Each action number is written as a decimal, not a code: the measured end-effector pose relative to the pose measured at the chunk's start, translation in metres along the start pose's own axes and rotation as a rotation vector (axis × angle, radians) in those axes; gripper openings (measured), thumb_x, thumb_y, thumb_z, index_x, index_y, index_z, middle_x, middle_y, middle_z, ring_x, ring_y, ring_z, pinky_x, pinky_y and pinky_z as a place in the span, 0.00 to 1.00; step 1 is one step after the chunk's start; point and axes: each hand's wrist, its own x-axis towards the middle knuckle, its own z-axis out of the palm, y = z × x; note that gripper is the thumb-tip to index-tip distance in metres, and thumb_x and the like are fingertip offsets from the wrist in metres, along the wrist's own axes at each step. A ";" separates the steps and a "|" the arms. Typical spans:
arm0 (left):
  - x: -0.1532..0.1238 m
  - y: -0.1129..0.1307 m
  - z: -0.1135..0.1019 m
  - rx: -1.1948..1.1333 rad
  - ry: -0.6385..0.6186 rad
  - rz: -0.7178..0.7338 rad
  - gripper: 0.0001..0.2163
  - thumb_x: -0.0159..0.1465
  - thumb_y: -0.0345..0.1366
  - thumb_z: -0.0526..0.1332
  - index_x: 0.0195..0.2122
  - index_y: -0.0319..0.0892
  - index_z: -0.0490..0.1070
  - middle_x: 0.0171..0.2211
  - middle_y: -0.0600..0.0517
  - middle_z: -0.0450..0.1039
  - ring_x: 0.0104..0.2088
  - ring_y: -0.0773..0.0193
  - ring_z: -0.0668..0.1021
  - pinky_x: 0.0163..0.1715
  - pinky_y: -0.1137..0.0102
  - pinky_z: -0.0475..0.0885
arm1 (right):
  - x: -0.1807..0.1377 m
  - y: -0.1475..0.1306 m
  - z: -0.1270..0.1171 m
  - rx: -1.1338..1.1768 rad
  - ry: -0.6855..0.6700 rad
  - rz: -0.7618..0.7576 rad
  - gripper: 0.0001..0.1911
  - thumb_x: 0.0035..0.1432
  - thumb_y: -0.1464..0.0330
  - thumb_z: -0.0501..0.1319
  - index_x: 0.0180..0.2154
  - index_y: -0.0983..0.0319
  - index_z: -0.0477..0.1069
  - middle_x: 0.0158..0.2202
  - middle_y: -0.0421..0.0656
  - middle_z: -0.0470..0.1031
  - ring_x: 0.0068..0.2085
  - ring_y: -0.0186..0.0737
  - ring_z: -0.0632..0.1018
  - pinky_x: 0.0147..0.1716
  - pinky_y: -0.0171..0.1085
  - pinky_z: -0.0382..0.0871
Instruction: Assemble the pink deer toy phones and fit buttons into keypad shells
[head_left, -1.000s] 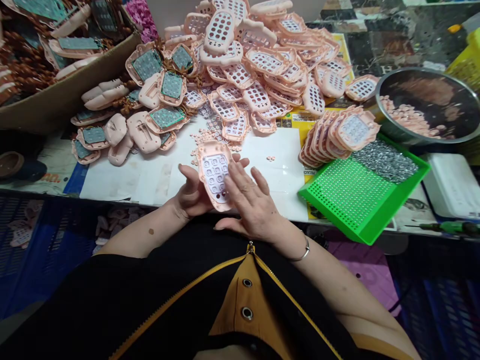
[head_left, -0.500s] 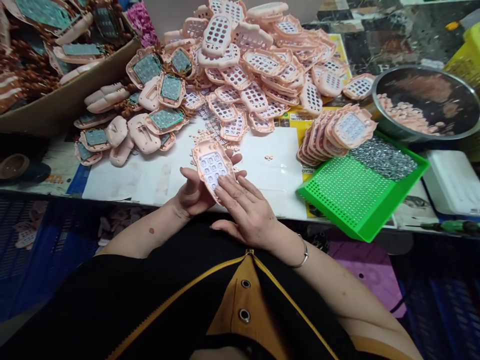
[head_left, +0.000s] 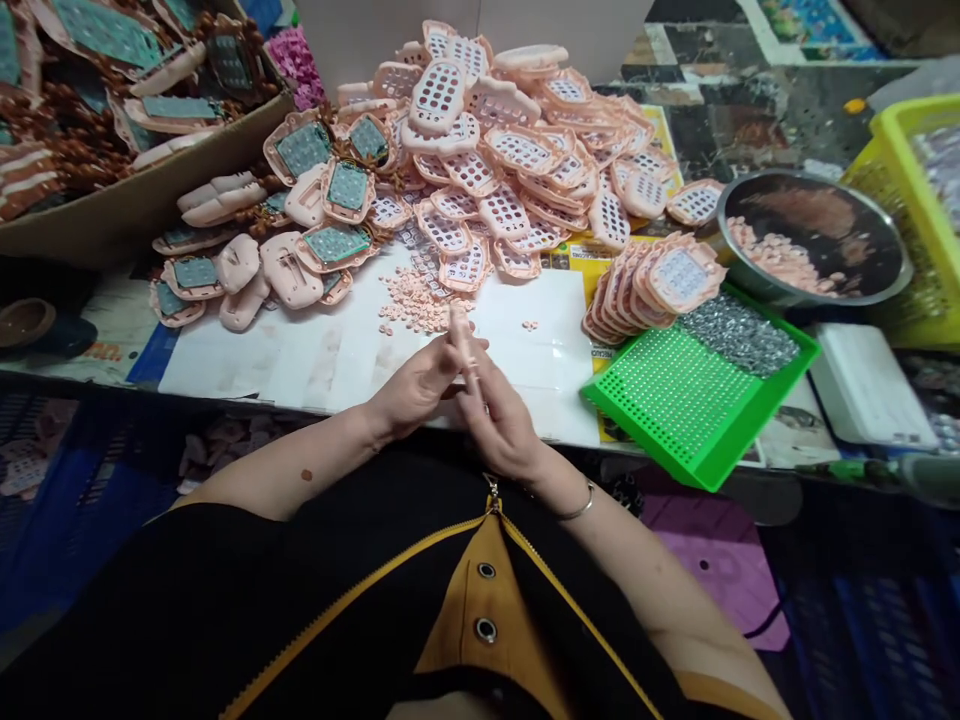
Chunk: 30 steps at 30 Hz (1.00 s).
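Between my left hand (head_left: pixel 416 385) and my right hand (head_left: pixel 504 412) a pink plastic shell half (head_left: pixel 459 332) stands almost edge-on, pressed between my fingers and palms. Its keypad face is turned out of sight, and part of it is covered by my fingers. Just beyond my fingertips lies a scatter of tiny pink buttons (head_left: pixel 420 298) on the white sheet (head_left: pixel 300 345). A few loose buttons (head_left: pixel 530 324) rest to the right of my right hand.
A large pile of pink shells (head_left: pixel 525 150) rises at the back. Shells with green circuit boards (head_left: pixel 334 243) lie left, near a full cardboard box (head_left: pixel 150 190). On the right are stacked shells (head_left: pixel 652 285), a green tray (head_left: pixel 675 400) of screws, a metal bowl (head_left: pixel 817 235) and a yellow basket (head_left: pixel 892 150).
The shell has turned from keypad side up to nearly edge-on. My right hand has gone from lying flat on its face to pressing it from the right side.
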 end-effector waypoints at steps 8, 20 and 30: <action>0.004 0.006 0.012 0.223 -0.076 0.079 0.40 0.56 0.49 0.73 0.67 0.44 0.63 0.57 0.43 0.73 0.44 0.62 0.76 0.46 0.68 0.74 | 0.004 0.006 -0.007 0.917 0.505 0.474 0.13 0.58 0.57 0.61 0.39 0.55 0.80 0.43 0.42 0.85 0.51 0.48 0.81 0.60 0.55 0.72; 0.004 -0.004 0.002 0.015 0.071 -0.055 0.34 0.49 0.60 0.73 0.49 0.39 0.73 0.47 0.44 0.75 0.51 0.53 0.76 0.52 0.62 0.69 | -0.001 0.003 0.003 0.110 0.000 0.062 0.23 0.70 0.62 0.54 0.64 0.54 0.67 0.66 0.47 0.71 0.70 0.47 0.67 0.72 0.52 0.58; 0.003 0.001 -0.006 0.075 0.026 0.049 0.36 0.48 0.46 0.78 0.57 0.43 0.71 0.54 0.44 0.75 0.49 0.55 0.77 0.53 0.62 0.70 | 0.003 0.016 0.009 0.576 0.286 0.351 0.20 0.67 0.57 0.53 0.51 0.57 0.77 0.48 0.46 0.83 0.51 0.48 0.83 0.56 0.54 0.77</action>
